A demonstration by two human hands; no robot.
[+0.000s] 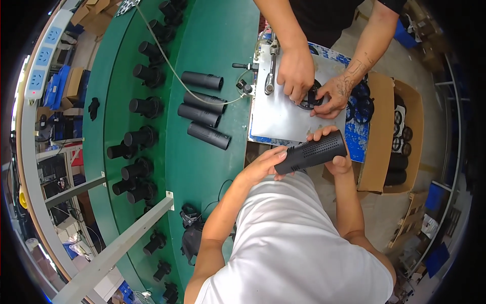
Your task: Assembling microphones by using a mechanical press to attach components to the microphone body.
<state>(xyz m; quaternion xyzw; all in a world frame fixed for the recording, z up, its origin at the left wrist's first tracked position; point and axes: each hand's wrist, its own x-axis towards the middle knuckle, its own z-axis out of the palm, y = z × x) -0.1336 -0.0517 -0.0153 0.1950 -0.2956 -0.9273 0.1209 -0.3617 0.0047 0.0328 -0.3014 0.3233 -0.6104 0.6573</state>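
In front of my chest I hold a black cylindrical tube (319, 153) with perforated holes and slots, tilted slightly up to the right. My left hand (264, 163) grips its left end, the fingers partly behind it. Around the right end wraps my right hand (340, 164), its fingertips showing over the top edge. Just beyond, on a metal plate (276, 119), a co-worker's two hands work on a black round part (310, 96). Several similar black tubes (208, 135) lie on the green bench (223, 167) to my left.
Black flanged parts (146, 107) stand in a long row on the green belt at left. A metal lever fixture (272, 66) sits on the co-worker's plate. Black rings (360, 104) lie beside it. An open carton (377, 131) at right holds black parts. A metal bar (121, 245) crosses lower left.
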